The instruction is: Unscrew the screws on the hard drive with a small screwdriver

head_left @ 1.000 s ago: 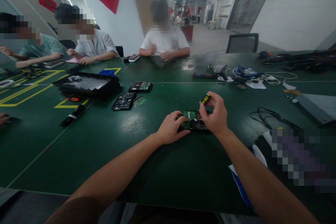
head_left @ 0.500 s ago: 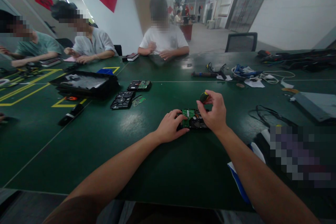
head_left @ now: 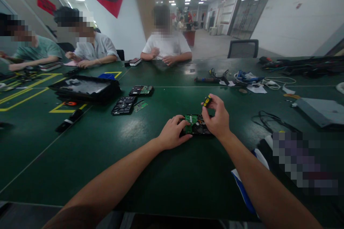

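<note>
On the green table in front of me lies a hard drive, its green circuit board partly bared. My left hand grips the drive's left end, fingers over the top and thumb along the near edge. Above the drive's right part, my right hand is closed around the black and yellow handle of a screwdriver. The fingers and the drive's clutter hide the screwdriver's tip, so whether it touches a screw I cannot make out.
Left of the drive lie two other hard drives and a loose circuit board. A black tray stands farther left. To the right are cables, a grey metal box and a blue-white packet. Several people sit across the table.
The screwdriver handle has turned in my right fingers, showing more yellow now. My left hand stays on the drive. The whole view has shifted slightly.
</note>
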Tool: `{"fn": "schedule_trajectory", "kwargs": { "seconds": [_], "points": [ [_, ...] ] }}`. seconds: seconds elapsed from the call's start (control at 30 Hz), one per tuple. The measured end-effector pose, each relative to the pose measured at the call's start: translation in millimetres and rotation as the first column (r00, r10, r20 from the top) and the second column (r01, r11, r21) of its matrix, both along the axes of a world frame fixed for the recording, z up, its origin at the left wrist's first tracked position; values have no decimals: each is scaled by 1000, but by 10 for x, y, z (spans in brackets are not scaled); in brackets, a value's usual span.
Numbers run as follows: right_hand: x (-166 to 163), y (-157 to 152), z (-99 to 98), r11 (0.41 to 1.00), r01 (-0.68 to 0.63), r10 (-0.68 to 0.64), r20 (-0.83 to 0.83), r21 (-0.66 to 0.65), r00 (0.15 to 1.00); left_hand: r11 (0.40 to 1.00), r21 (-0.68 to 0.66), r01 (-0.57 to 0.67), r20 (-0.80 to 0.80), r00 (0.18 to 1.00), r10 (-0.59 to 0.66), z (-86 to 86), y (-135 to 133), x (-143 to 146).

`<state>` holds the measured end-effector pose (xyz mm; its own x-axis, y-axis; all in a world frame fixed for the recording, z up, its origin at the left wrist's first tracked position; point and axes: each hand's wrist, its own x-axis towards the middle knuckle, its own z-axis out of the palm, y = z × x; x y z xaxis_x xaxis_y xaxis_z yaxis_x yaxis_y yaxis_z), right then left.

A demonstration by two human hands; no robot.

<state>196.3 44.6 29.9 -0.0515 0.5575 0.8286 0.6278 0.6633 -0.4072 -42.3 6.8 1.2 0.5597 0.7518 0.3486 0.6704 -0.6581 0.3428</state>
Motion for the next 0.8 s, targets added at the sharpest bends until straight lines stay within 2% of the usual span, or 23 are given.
{"fn": "schedule_trajectory", "kwargs": {
  "seconds": [0.17, 0.37, 0.5, 0.7, 0.8],
  "points": [
    [0, -1, 4, 997, 76, -76, 27, 21, 997, 1000, 4, 0, -13, 1000, 0, -21, 8, -2],
    [-30, 10, -29, 999, 13, -14, -5, -31, 1000, 1000, -4, -3, 3, 1000, 3, -26, 11, -5],
    [-10, 19, -35, 998, 63, -63, 0, 4, 998, 1000, -1, 6, 23, 1000, -6, -28, 21, -21],
    [3, 17, -2, 1000, 3, -3, 23, -6, 1000, 1000, -7, 21, 57, 998, -21, -70, 51, -44],
    [-3, 8, 2, 1000, 18, -18, 23, 17, 1000, 1000, -7, 22, 68, 997, -21, -87, 59, -44]
  ]
}}
